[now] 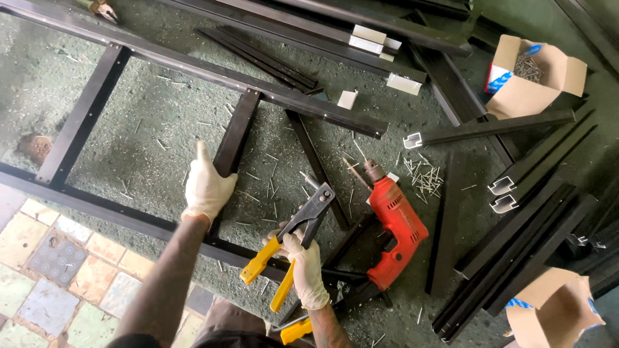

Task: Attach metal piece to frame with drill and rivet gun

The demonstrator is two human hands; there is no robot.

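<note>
My left hand (206, 187), in a white glove, rests flat on a dark metal crossbar (236, 135) of a ladder-like frame (84, 113) lying on the ground. My right hand (304, 267), also gloved, grips a hand riveter (290, 238) with yellow handles and a grey head, its nose pointing up and right, just above the frame's near rail. A red electric drill (396, 225) lies on the ground right of the riveter.
Loose rivets (424, 177) are scattered on the rough green floor. Dark metal profiles (516, 238) lie stacked at the right and top. An open cardboard box of rivets (532, 74) sits top right, another box (558, 309) bottom right. Tiled paving (58, 270) is bottom left.
</note>
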